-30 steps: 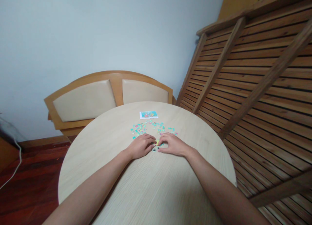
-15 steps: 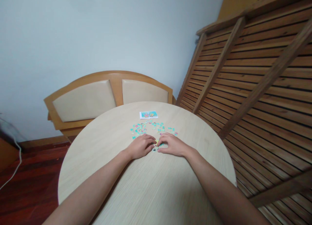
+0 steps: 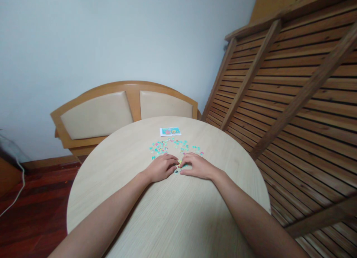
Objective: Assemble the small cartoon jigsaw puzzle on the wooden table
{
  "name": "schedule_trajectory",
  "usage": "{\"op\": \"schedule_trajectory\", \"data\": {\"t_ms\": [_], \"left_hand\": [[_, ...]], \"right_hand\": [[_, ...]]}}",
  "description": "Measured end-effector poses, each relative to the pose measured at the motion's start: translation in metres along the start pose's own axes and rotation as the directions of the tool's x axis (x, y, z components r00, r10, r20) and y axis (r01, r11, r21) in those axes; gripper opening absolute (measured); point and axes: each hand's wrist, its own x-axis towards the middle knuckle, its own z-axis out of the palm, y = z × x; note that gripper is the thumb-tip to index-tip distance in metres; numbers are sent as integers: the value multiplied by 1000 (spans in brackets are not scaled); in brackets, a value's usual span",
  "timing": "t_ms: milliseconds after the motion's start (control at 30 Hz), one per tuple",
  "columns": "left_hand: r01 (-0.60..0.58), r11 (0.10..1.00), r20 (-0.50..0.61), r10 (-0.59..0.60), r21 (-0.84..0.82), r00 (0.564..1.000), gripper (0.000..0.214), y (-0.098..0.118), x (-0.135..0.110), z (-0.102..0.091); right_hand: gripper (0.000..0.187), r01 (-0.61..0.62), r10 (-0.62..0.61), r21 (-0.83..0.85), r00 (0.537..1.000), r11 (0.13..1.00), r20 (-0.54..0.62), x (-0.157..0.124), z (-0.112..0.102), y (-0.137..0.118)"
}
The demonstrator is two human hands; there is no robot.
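- The right hand (image 3: 197, 165) curves its thumb and forefinger a little apart; whether they pinch a piece I cannot tell.
- The left hand (image 3: 161, 167) faces it, fingers bent and thumb low; its hold is also unclear.
- Small yellow puzzle pieces (image 3: 180, 162) lie between the fingertips.
- Just beyond both hands, loose turquoise pieces (image 3: 158, 148) spread.
- Farther off lies a picture card (image 3: 170, 131).
- Beneath everything is the round table (image 3: 173, 217).

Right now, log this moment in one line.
left hand, right hand: at yellow piece | scattered pieces: beyond hands | picture card: farther back | grip: unclear
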Motion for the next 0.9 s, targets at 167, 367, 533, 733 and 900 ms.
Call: {"op": "schedule_trajectory", "data": {"t_ms": [167, 367, 533, 733, 900], "left_hand": [[-4, 1000, 5, 4, 3, 1000, 26, -1, 0, 0], [-20, 999, 2, 20, -29, 1000, 26, -3, -2, 0], [-22, 998, -24, 20, -56, 999, 27, -3, -5, -6], [-7, 994, 4, 7, -110, 1000, 23, -3, -5, -6], [31, 982, 14, -29, -185, 999, 16, -7, -4, -2]], "right_hand": [[16, 27, -27, -4, 1000, 1000, 0, 0, 0, -2], [16, 28, -28, 15, 1000, 999, 4, 0, -1, -1], [13, 28, -28, 23, 1000, 999, -8, -1, 0, -2], [17, 27, -27, 32, 1000, 999, -6, -1, 0, -1], [16, 29, -29, 32, 1000, 999, -2, -1, -1, 0]]}}
